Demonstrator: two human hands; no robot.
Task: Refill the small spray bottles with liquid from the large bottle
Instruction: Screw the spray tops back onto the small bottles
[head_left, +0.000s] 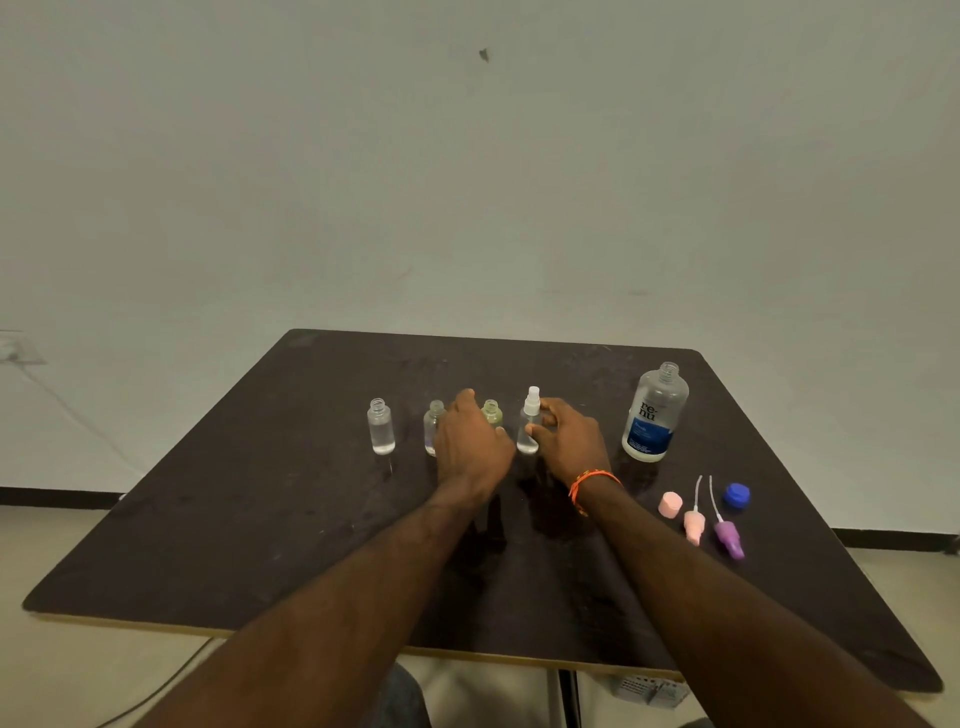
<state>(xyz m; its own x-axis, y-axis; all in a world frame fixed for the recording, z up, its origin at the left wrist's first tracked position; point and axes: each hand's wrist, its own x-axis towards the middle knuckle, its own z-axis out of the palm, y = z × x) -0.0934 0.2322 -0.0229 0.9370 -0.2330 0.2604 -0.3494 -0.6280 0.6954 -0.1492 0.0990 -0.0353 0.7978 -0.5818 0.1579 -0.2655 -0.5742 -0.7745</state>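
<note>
Head cam: right hand (563, 439) pinches clear small spray bottle w/ white sprayer (529, 423) mid-table, beside uncapped large labelled refill bottle (655, 413); left hand (470, 441) loosely curled, empty, by olive bottle (491, 413). Best steady base, twist sprayer squarely.

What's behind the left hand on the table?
Behind the left hand stand two small open bottles, one clear and one greenish. Only their necks and upper parts show; the hand covers their lower bodies, so liquid level cannot be seen.
</note>
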